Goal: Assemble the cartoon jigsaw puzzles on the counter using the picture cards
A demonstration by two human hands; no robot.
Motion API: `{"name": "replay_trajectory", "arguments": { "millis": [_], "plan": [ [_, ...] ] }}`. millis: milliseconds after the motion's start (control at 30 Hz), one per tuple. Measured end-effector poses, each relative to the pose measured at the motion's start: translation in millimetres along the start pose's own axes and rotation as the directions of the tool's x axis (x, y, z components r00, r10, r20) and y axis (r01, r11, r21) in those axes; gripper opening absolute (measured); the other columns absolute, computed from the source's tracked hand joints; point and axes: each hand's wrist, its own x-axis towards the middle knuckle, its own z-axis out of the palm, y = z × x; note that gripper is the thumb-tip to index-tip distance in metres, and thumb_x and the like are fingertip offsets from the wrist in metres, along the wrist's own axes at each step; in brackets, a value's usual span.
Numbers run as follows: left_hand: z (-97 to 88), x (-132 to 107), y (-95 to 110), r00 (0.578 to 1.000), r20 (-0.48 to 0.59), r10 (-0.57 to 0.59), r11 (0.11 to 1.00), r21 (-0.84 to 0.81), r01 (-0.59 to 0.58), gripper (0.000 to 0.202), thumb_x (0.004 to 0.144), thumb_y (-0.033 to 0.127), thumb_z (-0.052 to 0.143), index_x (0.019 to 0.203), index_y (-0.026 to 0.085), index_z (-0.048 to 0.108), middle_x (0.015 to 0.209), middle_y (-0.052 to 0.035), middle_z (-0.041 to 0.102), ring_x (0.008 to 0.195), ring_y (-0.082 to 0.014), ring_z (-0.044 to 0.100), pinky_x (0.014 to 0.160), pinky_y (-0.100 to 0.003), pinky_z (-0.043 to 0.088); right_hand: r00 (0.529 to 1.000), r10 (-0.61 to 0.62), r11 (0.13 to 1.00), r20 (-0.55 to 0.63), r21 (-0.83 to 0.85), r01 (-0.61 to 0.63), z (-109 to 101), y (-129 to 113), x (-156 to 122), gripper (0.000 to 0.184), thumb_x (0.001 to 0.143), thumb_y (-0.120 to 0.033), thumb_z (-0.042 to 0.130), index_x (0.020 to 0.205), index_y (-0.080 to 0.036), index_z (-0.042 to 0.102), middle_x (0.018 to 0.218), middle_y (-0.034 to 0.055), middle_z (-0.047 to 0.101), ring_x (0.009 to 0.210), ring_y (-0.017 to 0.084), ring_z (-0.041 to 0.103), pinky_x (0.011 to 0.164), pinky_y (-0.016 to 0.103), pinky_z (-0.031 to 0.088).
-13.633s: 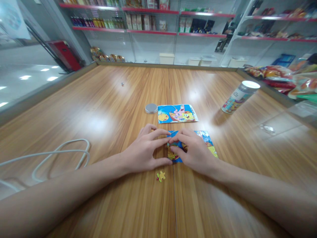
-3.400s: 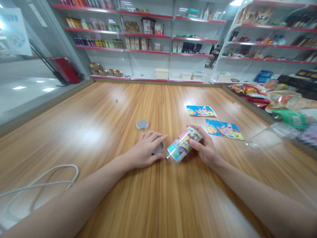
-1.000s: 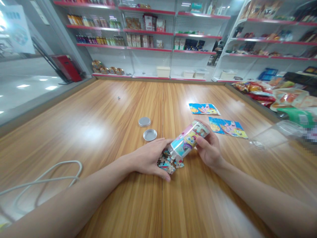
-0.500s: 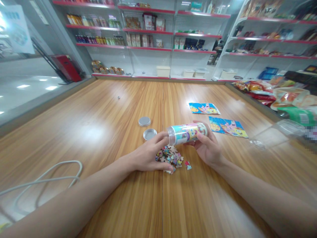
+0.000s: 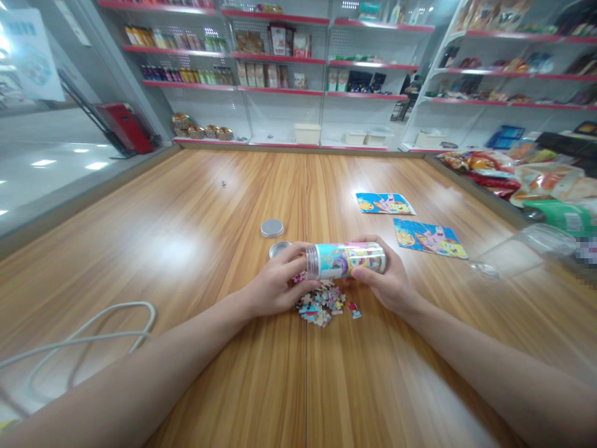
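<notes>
My right hand (image 5: 389, 283) is wrapped round a cartoon-printed puzzle can (image 5: 347, 259), held on its side just above the wooden table (image 5: 186, 249). The can's open mouth points left toward my left hand (image 5: 275, 283), whose curled fingers reach into the opening; what they pinch, if anything, is hidden. Under both hands lies a small heap of loose puzzle pieces (image 5: 324, 303). Two round metal lids lie just beyond: one (image 5: 272, 228) in full view, the other (image 5: 278, 249) partly behind my left fingers.
Two finished cartoon picture cards (image 5: 385, 203) (image 5: 429, 238) lie to the right. A white cable (image 5: 88, 339) loops at the near left. Snack bags (image 5: 536, 177) crowd the right edge beside a clear plastic container (image 5: 522, 249). Shop shelves (image 5: 280, 59) line the back wall.
The can was tipped and its pieces spilled onto the table a second ago. It now lies level, and my left hand has moved from the heap up to its mouth.
</notes>
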Motion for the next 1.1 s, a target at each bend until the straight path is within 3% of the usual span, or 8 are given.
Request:
{"name": "replay_trajectory", "arguments": {
  "millis": [167,300,533,733,1100],
  "plan": [
    [-2.9,2.7,3.1,0.999,0.028,-0.034,0.986,-0.163,0.038,0.026,0.097,0.031,0.058,0.114,0.013,0.068,0.122,-0.0155,0.06,0.113,-0.0249,0.059,0.098,-0.037,0.048,1.0,0.027,1.0,0.008,-0.017,-0.027,-0.2,-3.5,0.0,0.038,0.075,-0.031,0.086,0.104,-0.022,0.062,0.087,0.0022,0.069,0.071,0.016,0.064,0.058,0.028,0.056],
    [-5.5,2.7,5.1,0.99,0.032,-0.134,0.918,-0.373,0.136,0.041,0.106,0.034,0.037,0.105,0.013,0.072,0.12,-0.0152,0.059,0.108,-0.0225,0.06,0.096,-0.036,0.049,0.999,0.045,0.999,0.029,-0.03,-0.044,-0.7,-5.3,-0.2,0.037,0.074,-0.032,0.086,0.101,-0.022,0.062,0.086,0.0013,0.069,0.07,0.015,0.062,0.058,0.026,0.054],
    [-8.6,6.4,7.2,0.973,0.079,-0.218,0.859,-0.458,0.23,0.022,0.096,0.028,0.062,0.104,0.015,0.078,0.123,-0.0145,0.061,0.115,-0.0247,0.061,0.101,-0.037,0.049,0.998,0.054,0.995,0.031,-0.086,-0.051,1.0,-7.7,-2.1,0.04,0.071,-0.033,0.088,0.098,-0.022,0.061,0.081,-0.0008,0.066,0.067,0.014,0.059,0.056,0.024,0.05],
    [-8.9,6.5,6.8,0.96,0.122,-0.254,0.795,-0.538,0.279,0.02,0.092,0.027,0.068,0.1,0.014,0.08,0.123,-0.0162,0.062,0.116,-0.0258,0.061,0.102,-0.039,0.049,0.997,0.06,0.994,0.051,-0.096,-0.055,2.9,-10.2,-2.6,0.04,0.071,-0.033,0.088,0.097,-0.021,0.061,0.08,-0.0008,0.066,0.066,0.013,0.059,0.056,0.024,0.05],
    [-7.1,7.9,9.6,0.939,0.083,-0.333,0.765,-0.559,0.32,0.016,0.091,0.029,0.07,0.09,0.016,0.08,0.124,-0.0137,0.064,0.117,-0.0245,0.061,0.104,-0.042,0.051,0.995,0.097,0.989,0.008,-0.114,-0.095,2.1,-10.2,-3.7,0.043,0.07,-0.037,0.089,0.097,-0.021,0.059,0.081,-0.0001,0.066,0.067,0.016,0.061,0.056,0.027,0.053]
  ]
}}
